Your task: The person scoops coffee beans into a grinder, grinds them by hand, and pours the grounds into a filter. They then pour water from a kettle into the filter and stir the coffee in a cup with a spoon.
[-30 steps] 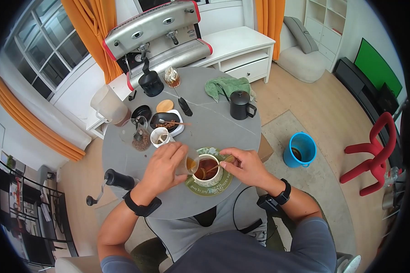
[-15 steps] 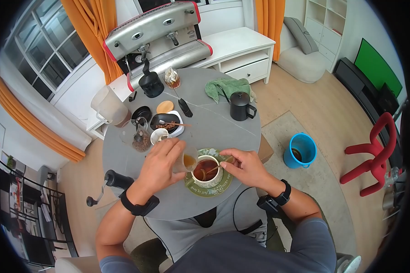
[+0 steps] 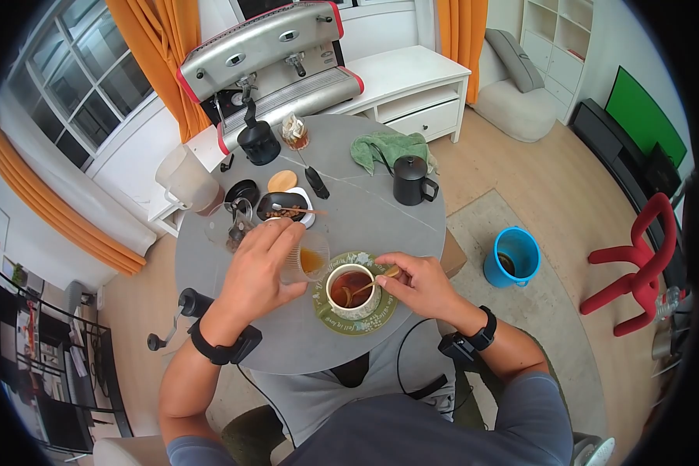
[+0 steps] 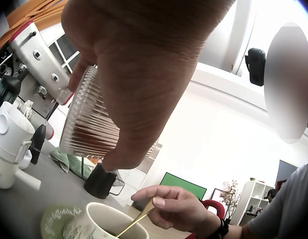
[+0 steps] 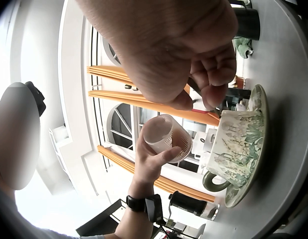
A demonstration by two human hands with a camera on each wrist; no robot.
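Observation:
My left hand (image 3: 258, 268) grips a ribbed clear glass (image 3: 312, 261) with some amber liquid in it. The glass is tilted, left of and above a floral teacup (image 5: 238, 147). That cup stands on a green saucer (image 3: 382, 317) and holds reddish-brown liquid (image 3: 342, 283). Between thumb and fingers, my right hand (image 3: 421, 289) pinches the handle of a gold spoon (image 4: 137, 218), whose lower end dips into the cup. In the left wrist view, the ribbed wall of the glass shows between fingers and thumb.
Beyond my left hand lie a black dish (image 3: 276, 203) of beans on a white scale and a glass jug (image 3: 227, 225). A black kettle (image 3: 412, 182) stands by a green towel (image 3: 388, 149). At the left edge is a hand grinder (image 3: 196, 304); a blue bucket (image 3: 512, 256) stands on the floor.
My left hand has moved the glass left and up, from the cup's rim to a spot apart from it. The right hand stays in place with the spoon.

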